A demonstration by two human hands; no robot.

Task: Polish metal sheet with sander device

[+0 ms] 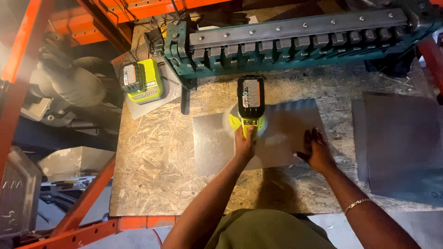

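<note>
My left hand [244,144] grips the rear handle of a lime-green and black cordless sander [250,103]. The sander's round pad rests on a thin grey metal sheet [212,143] and looks blurred. The sheet lies flat on a chipboard bench top [157,175]. My right hand [316,150] lies palm down with fingers spread on the sheet's right edge, a thin bracelet on its wrist.
A green metal bending machine [295,41] with a row of steel fingers spans the back of the bench. A lime-green battery charger [142,82] sits at the back left. Another dark metal sheet [401,143] lies at the right. Orange rack beams [78,207] frame the left side.
</note>
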